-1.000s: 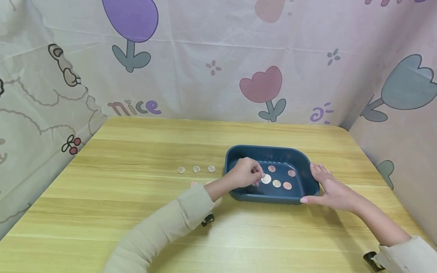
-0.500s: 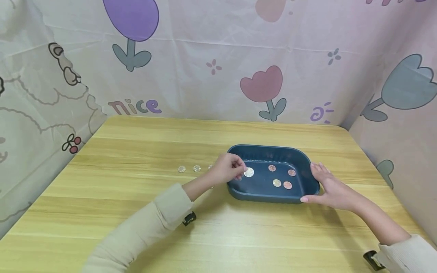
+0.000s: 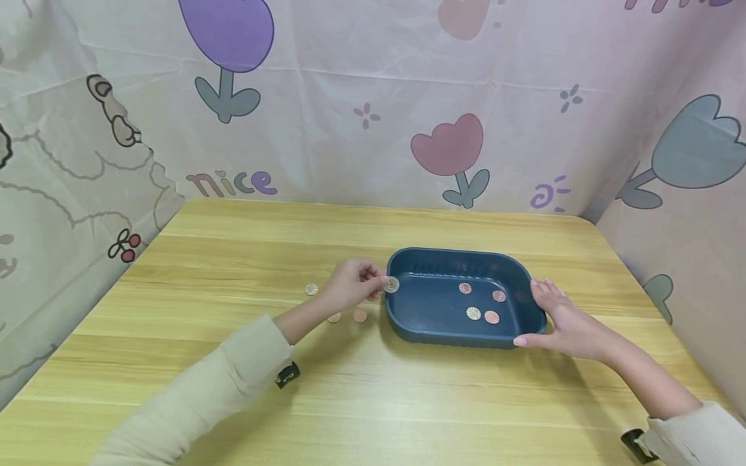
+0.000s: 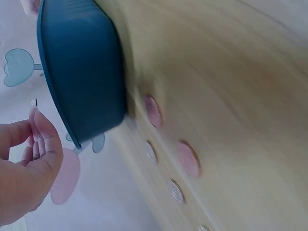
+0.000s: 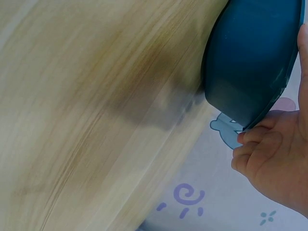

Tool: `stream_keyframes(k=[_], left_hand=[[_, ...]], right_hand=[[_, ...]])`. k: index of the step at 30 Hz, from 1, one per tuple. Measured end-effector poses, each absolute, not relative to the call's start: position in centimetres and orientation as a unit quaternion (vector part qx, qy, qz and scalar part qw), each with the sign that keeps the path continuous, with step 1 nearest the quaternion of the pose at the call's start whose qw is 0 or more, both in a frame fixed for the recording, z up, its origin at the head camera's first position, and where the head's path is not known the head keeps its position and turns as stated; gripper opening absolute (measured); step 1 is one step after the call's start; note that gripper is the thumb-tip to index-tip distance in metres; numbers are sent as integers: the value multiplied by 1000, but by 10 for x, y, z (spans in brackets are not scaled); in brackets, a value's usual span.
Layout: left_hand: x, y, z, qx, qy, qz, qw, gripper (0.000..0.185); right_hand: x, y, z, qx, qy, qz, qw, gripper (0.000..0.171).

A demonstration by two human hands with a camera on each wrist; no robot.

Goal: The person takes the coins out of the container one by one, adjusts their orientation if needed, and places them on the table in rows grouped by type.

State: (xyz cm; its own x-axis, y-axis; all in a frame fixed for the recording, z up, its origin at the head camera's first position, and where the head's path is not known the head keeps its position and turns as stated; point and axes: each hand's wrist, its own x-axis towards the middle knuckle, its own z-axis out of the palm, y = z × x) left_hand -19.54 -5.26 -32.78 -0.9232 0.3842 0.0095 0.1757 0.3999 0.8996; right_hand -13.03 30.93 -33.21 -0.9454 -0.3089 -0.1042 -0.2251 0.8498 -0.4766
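- The bench (image 3: 233, 259) runs under both hands; its near edge is cut off, and in the wrist views it is smeared by blur.
- The blue tray (image 3: 431, 333) sits between the hands, with four coins inside.
- The right hand (image 3: 568, 327) grips the tray's right end, thumb curled along the near corner and the other fingers (image 3: 544, 291) over the rim; the right wrist view shows only part of the palm.
- The left hand (image 3: 350, 288) pinches a silver coin (image 3: 392, 284) at its fingertips, just above the tray's left rim.
- Loose coins (image 3: 360, 315) lie on the bench below and left of those fingers; some are hidden behind the hand.
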Motion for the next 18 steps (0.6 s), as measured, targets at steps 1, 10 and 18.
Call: stream_keyframes(k=[1,10,18], left_hand=[[-196,-56,-328,164,833,520,100,15],[-198,-85,-333,141,851,500,81,14],[-196,-118,-339,139,862,482,67,16]], right_hand=[[-130,309,-332,-139,958,-235,89,110],[-130,310,-333,-140,957,-237,88,109],[-130,309,-333,-140,959,-232,87,109]])
